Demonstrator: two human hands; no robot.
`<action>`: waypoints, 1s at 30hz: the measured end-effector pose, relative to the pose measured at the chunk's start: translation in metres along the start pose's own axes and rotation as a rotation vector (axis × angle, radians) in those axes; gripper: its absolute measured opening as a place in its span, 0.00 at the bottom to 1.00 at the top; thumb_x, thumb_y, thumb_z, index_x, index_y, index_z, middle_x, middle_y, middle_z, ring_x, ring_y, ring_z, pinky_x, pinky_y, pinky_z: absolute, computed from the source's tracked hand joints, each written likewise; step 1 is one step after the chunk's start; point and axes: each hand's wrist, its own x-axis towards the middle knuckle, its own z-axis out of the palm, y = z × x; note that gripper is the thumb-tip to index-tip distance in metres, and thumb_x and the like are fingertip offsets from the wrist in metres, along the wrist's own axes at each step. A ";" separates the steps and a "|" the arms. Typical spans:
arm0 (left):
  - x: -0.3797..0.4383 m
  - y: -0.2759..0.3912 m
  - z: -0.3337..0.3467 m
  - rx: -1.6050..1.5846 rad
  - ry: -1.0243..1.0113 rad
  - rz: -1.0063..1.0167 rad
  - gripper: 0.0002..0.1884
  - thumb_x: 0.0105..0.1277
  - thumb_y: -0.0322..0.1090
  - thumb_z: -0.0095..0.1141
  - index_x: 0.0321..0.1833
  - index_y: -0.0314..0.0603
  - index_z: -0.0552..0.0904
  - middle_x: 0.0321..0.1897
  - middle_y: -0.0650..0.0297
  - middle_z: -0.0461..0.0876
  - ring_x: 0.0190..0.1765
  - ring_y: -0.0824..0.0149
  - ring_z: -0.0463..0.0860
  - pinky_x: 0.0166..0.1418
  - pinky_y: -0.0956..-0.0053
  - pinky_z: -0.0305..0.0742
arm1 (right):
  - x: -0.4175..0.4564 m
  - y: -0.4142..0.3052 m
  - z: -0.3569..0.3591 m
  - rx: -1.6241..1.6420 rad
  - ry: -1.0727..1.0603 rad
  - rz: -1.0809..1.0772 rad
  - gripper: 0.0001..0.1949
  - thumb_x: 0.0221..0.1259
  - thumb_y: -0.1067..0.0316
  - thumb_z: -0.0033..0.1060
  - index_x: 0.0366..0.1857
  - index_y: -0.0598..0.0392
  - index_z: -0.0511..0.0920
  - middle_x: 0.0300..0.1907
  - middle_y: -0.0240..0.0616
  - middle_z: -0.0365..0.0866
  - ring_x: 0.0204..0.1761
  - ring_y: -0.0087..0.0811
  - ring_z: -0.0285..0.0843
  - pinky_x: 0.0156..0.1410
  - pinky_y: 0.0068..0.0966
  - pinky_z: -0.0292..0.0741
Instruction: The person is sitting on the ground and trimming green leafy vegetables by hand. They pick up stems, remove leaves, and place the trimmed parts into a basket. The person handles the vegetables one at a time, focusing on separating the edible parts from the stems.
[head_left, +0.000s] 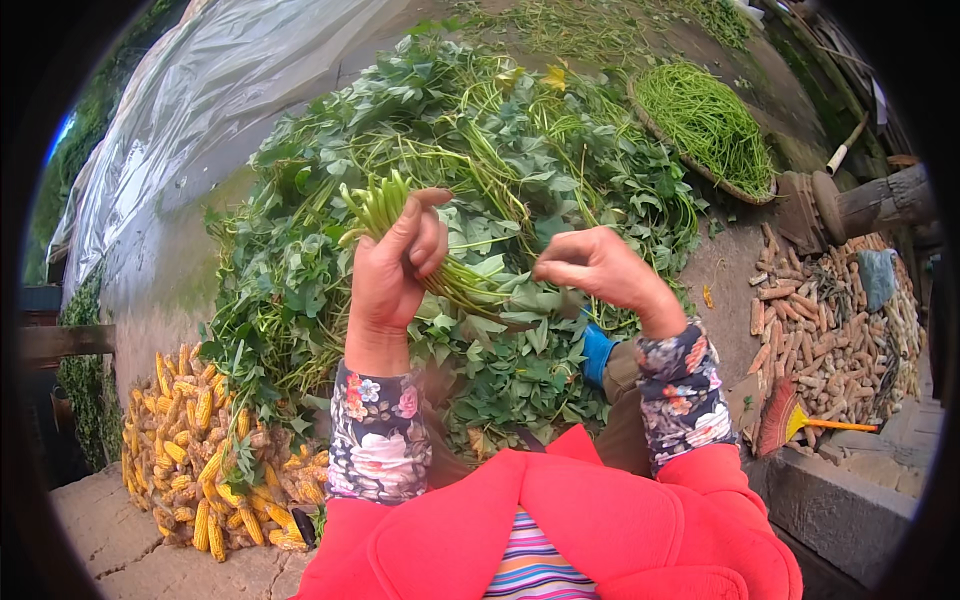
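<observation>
My left hand (397, 274) grips a bunch of green leaf stalks (379, 206). Their cut ends stick up above the thumb, and the thin lower parts (465, 285) hang out to the right below the fingers. To the right, my right hand (600, 270) hovers with its fingers curled towards the thumb; whether anything thin is pinched there I cannot tell. Beneath both hands spreads a large heap of leafy green vines (480, 165), probably sweet potato. More leaves (525, 375) lie close in front of me, between my legs.
A round woven tray (731, 191) holds trimmed green stalks (701, 120) at upper right. Yellow corn cobs (202, 450) are piled at left, bare cobs (817, 322) at right beside a broom (784, 420). A wooden post (885, 199) juts in at right. Plastic sheeting (225, 82) covers the upper left.
</observation>
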 end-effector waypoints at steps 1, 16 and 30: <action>0.001 -0.001 0.002 0.004 -0.013 -0.002 0.19 0.85 0.41 0.43 0.58 0.30 0.80 0.20 0.75 0.60 0.23 0.78 0.59 0.28 0.82 0.53 | 0.003 0.001 0.014 -0.074 0.050 -0.121 0.09 0.67 0.64 0.67 0.40 0.60 0.87 0.31 0.35 0.89 0.33 0.25 0.84 0.41 0.26 0.78; 0.003 -0.003 0.002 -0.058 -0.052 0.004 0.18 0.82 0.39 0.50 0.57 0.24 0.79 0.20 0.73 0.63 0.24 0.78 0.61 0.28 0.81 0.57 | 0.014 0.014 0.055 -0.285 0.147 -0.205 0.08 0.60 0.65 0.65 0.38 0.57 0.84 0.35 0.44 0.83 0.39 0.48 0.84 0.45 0.40 0.79; 0.002 -0.006 0.015 -0.008 -0.051 -0.047 0.20 0.84 0.41 0.45 0.58 0.26 0.79 0.19 0.74 0.62 0.23 0.78 0.60 0.29 0.81 0.55 | 0.019 0.013 0.032 0.380 0.374 0.047 0.08 0.66 0.68 0.66 0.42 0.59 0.83 0.36 0.23 0.83 0.38 0.14 0.74 0.44 0.16 0.70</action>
